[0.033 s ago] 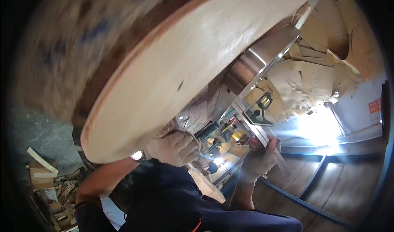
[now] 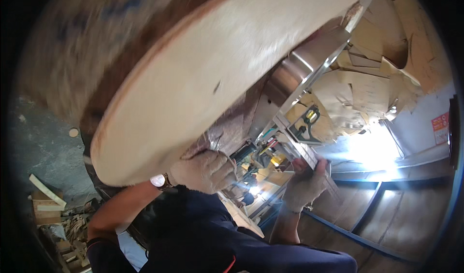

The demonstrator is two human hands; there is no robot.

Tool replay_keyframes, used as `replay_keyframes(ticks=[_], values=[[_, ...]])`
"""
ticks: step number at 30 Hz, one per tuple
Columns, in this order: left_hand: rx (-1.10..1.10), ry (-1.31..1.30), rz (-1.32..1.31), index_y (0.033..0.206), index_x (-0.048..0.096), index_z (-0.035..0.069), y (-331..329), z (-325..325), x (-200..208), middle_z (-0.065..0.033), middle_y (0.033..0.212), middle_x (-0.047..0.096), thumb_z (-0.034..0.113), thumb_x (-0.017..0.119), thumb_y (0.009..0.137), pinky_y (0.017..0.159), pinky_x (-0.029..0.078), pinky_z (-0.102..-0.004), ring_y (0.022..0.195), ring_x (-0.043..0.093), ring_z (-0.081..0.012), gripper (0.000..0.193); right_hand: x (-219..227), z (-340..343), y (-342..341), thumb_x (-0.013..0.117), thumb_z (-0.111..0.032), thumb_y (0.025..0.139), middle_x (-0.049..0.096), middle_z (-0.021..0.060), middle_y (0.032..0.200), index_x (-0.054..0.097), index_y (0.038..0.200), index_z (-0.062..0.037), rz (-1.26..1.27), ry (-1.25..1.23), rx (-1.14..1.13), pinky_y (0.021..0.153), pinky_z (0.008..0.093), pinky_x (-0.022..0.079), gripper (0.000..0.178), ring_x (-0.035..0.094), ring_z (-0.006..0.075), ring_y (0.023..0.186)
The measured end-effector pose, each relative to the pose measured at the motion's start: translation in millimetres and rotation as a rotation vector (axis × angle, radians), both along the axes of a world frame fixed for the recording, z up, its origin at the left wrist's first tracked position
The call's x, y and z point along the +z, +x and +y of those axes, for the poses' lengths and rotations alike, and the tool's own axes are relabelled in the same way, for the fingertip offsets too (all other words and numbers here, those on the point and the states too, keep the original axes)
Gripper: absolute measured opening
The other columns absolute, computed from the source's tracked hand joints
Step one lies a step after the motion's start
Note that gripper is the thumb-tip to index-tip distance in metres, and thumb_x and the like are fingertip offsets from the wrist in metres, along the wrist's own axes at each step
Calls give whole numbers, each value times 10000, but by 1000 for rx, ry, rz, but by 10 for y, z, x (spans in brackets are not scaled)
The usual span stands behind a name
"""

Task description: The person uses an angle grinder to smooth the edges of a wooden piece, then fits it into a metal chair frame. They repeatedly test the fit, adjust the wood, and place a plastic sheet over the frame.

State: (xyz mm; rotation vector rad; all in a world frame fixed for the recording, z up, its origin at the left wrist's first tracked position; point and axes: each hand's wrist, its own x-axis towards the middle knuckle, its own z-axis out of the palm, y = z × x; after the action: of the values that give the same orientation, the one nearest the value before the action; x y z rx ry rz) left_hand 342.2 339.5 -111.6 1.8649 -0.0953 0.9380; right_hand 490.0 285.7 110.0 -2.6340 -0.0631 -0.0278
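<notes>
Nothing has shifted: gloved left hand (image 2: 205, 169) cups the wooden disc (image 2: 212, 79); right hand (image 2: 304, 186) grips a metal bar (image 2: 309, 154).

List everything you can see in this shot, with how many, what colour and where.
Wooden disc: one, pale cut face with a brown bark rim, large, upper left and centre.
Metal machine frame: one, shiny silver, right of the disc.
Scrap wood pieces: several, pale, lower left on the floor.
Flat board offcuts: many, tan, piled upper right.
Wristwatch: one, pale dial, on the left wrist.
Dark clothing: one, navy with a red seam, bottom centre.
Left hand: gloved, off-white, against the disc's lower edge.
Right hand: gloved, off-white, gripping a metal bar of the frame.
</notes>
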Motion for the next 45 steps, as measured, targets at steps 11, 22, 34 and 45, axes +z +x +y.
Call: replay_keyframes(ticks=[11, 22, 34, 45], values=[[174, -123, -20, 813, 612, 81, 166, -107, -45, -23, 784, 579, 214, 648, 781, 615, 469, -277, 758, 587, -153, 141, -127, 9, 249, 564, -283, 1040, 539, 127, 786, 540, 1027, 8, 14, 166, 178, 559, 279, 431, 292, 512, 180, 642], [217, -113, -23, 798, 599, 65, 182, -136, -19, -16, 737, 528, 175, 661, 802, 620, 475, -279, 726, 567, -156, 126, -91, -81, 340, 587, -275, 1013, 506, 119, 779, 530, 1027, 3, 13, 200, 115, 548, 273, 400, 284, 485, 183, 654], [256, 46, 207, 878, 640, 101, 138, -51, 64, 5, 768, 557, 109, 733, 818, 588, 481, -282, 719, 599, -165, 111, -175, -50, 255, 544, -190, 1013, 669, 183, 827, 554, 1009, -4, 158, 280, 107, 577, 320, 582, 187, 698, 255, 659], [25, 234, 200, 940, 662, 108, 96, 121, 66, -3, 864, 608, 166, 648, 821, 646, 504, -300, 841, 603, -167, 133, -67, 54, 168, 509, -320, 1080, 681, 189, 883, 550, 1082, 32, 294, 268, 5, 655, 347, 616, 355, 740, 274, 747]])
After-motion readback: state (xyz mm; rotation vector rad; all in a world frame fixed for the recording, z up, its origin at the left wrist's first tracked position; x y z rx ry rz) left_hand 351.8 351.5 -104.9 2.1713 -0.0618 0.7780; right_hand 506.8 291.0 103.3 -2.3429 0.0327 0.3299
